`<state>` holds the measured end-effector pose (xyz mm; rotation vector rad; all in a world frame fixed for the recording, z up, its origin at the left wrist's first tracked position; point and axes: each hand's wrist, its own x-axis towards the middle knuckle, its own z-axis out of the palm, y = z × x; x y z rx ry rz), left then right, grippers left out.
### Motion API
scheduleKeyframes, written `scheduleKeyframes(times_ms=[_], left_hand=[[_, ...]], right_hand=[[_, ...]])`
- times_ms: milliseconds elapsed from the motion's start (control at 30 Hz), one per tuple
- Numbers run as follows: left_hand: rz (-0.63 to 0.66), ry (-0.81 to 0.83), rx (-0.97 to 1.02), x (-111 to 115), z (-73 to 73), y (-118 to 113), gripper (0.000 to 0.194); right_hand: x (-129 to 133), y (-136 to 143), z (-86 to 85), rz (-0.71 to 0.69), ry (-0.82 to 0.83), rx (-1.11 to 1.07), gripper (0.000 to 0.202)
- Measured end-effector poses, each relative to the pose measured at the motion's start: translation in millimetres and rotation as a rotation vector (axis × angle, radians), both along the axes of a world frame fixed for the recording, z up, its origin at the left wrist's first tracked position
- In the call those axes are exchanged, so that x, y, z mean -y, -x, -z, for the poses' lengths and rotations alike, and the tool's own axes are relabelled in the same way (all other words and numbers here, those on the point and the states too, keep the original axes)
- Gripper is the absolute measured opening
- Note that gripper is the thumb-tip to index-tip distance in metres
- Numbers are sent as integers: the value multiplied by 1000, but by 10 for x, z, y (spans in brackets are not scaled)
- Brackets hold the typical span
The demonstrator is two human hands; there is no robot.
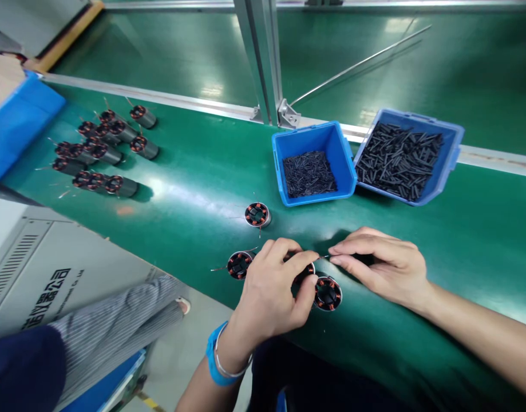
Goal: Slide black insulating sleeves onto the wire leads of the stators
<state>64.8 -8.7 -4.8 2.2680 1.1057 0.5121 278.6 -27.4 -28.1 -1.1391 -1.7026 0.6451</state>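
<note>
My left hand (275,289) is closed around a copper-wound motor stator (304,273), which its fingers partly cover. Just to the right, my right hand (385,266) pinches at the end of a thin wire lead (323,257) coming from that stator; whatever else lies between the fingertips is too small to make out. Another stator (328,293) touches the held one at its lower right. To the left of my left hand stands a stator (240,265) with its leads spread out, and one more (257,214) stands farther back.
A blue bin (348,171) of short black tubes and a paler bin (455,151) of larger ones stand behind my hands. Several stators (121,186) lie at the left of the green table (194,154). A metal post (263,63) rises behind. Another person's striped trousers (117,326) show at lower left.
</note>
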Motion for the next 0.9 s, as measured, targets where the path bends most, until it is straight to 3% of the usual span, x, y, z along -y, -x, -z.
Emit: scheduleKeyframes(times_ms=[900], left_hand=[[1,-13,8,4,0,3,29]], right_hand=[[-16,-9,16,4,1,11,20]])
